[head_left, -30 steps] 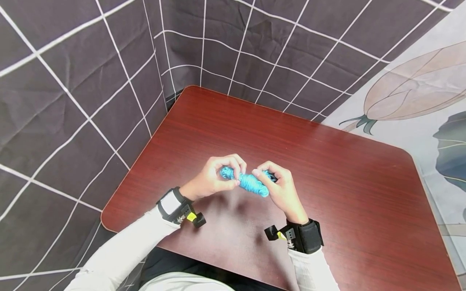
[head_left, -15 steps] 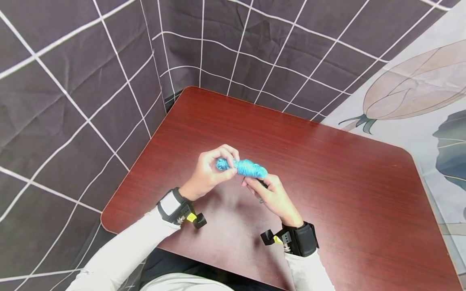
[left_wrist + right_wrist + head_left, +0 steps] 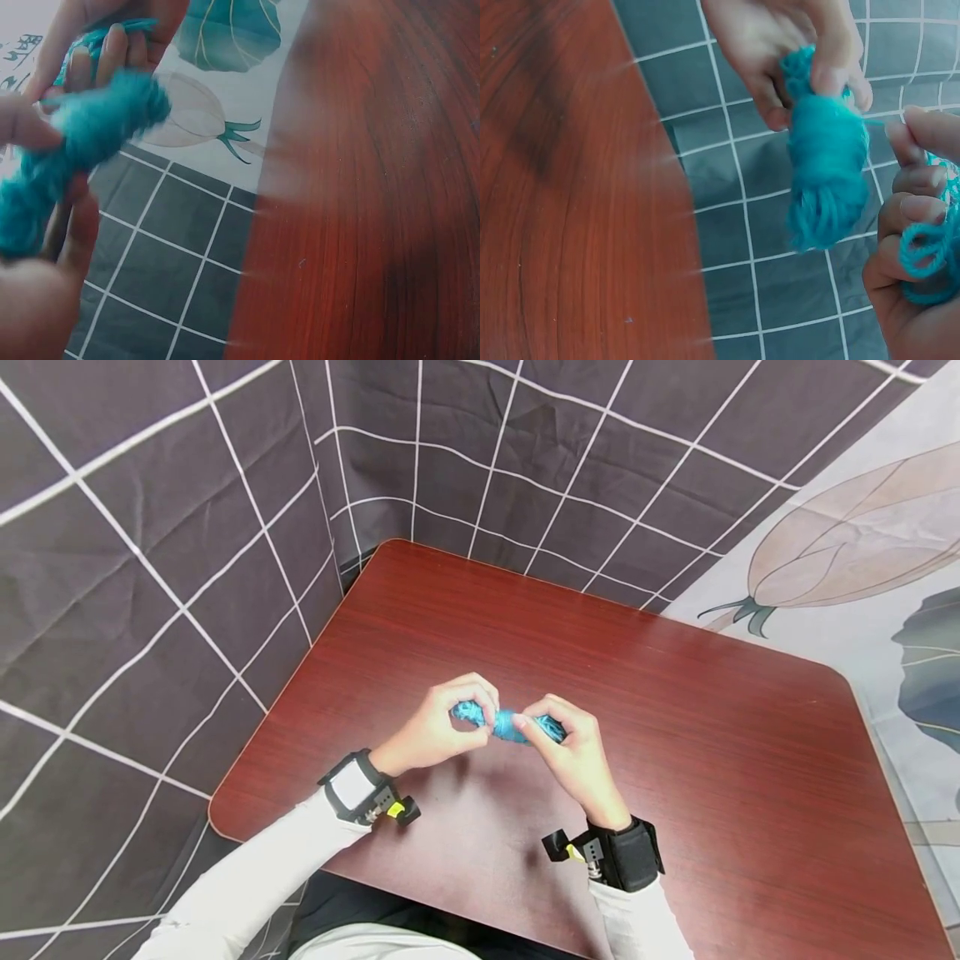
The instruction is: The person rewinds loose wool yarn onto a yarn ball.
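A small wound bundle of turquoise yarn [image 3: 829,157] is held at one end by my left hand [image 3: 438,727], its thumb and fingers pinching the narrower part. Loops bulge from the bundle's free end. My right hand [image 3: 573,752] is close to the right side of the bundle in the head view. In the right wrist view its thumb and forefinger pinch a thin strand [image 3: 876,121] that runs taut to the bundle. More loose turquoise loops [image 3: 924,259] are gathered under its curled fingers. The left wrist view shows the bundle [image 3: 101,124] blurred, overlapping the right hand's fingers [image 3: 112,52].
Both hands are above a reddish-brown wooden table [image 3: 675,735]. Dark cloth with a white grid [image 3: 480,452] hangs behind and to the left. A pale cloth with plant prints [image 3: 847,552] hangs at the right. Each wrist wears a strapped-on camera.
My right hand dipped below the bundle's right end, then came back up in front of it. The left hand rose slightly with the bundle and lowered again.
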`<state>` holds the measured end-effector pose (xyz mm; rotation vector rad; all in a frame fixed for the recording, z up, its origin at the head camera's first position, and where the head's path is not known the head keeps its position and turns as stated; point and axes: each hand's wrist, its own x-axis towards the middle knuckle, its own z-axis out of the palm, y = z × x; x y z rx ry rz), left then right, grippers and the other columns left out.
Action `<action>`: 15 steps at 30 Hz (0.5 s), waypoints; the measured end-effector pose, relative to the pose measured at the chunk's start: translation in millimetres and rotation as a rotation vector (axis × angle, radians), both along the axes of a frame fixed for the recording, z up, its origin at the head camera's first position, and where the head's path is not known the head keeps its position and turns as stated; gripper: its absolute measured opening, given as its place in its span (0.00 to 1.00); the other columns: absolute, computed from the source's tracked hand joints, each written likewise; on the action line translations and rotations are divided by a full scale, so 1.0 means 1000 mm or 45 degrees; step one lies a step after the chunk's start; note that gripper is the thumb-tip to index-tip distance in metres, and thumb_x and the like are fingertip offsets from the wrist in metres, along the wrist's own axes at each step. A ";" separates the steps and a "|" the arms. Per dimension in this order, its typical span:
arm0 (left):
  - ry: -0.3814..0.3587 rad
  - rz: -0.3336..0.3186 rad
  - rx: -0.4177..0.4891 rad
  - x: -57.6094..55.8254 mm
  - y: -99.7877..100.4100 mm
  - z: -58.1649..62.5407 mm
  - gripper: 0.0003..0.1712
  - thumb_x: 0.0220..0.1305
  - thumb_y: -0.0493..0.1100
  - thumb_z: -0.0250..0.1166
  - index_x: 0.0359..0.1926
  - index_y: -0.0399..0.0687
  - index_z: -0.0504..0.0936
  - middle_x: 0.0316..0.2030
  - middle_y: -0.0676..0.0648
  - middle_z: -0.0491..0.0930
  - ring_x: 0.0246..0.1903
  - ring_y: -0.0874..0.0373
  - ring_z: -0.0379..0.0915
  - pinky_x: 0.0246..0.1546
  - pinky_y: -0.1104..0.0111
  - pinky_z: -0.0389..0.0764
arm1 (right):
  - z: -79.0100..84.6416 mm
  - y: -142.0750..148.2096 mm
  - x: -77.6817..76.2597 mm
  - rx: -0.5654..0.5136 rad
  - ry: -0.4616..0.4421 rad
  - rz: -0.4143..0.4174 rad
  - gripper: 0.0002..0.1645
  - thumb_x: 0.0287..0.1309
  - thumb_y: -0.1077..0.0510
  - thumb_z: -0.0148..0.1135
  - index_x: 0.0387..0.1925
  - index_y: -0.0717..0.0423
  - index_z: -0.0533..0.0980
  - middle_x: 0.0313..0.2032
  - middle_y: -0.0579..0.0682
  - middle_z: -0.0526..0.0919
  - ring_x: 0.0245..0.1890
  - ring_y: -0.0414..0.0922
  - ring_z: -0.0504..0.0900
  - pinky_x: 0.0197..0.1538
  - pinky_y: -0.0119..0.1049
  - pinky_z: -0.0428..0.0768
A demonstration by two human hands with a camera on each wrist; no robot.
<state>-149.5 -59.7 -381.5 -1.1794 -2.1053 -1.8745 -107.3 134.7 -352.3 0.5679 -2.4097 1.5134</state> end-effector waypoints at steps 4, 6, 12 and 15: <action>0.008 -0.176 0.008 0.002 -0.002 0.007 0.10 0.47 0.24 0.65 0.27 0.40 0.77 0.35 0.42 0.77 0.41 0.54 0.73 0.44 0.68 0.75 | 0.009 0.000 0.001 -0.018 -0.014 -0.037 0.04 0.53 0.69 0.66 0.27 0.63 0.78 0.24 0.52 0.77 0.26 0.37 0.71 0.30 0.26 0.70; 0.000 -0.247 0.045 0.003 -0.004 0.012 0.10 0.47 0.22 0.65 0.26 0.39 0.77 0.34 0.40 0.77 0.40 0.53 0.73 0.44 0.68 0.75 | 0.005 0.002 -0.001 -0.041 -0.042 -0.026 0.04 0.54 0.69 0.66 0.27 0.63 0.78 0.24 0.50 0.76 0.26 0.37 0.71 0.30 0.26 0.70; -0.121 -0.333 0.178 0.000 -0.006 0.012 0.13 0.45 0.18 0.64 0.26 0.36 0.75 0.34 0.38 0.76 0.41 0.51 0.72 0.43 0.68 0.74 | -0.027 0.009 -0.012 -0.129 -0.171 0.093 0.05 0.58 0.72 0.59 0.29 0.64 0.78 0.22 0.41 0.75 0.22 0.35 0.70 0.24 0.28 0.69; -0.198 -0.246 0.253 0.000 -0.006 0.012 0.12 0.46 0.17 0.63 0.26 0.33 0.75 0.35 0.37 0.75 0.41 0.51 0.72 0.41 0.71 0.75 | -0.044 0.010 -0.015 -0.158 -0.225 0.131 0.08 0.56 0.75 0.55 0.28 0.65 0.77 0.19 0.41 0.71 0.18 0.34 0.66 0.20 0.28 0.64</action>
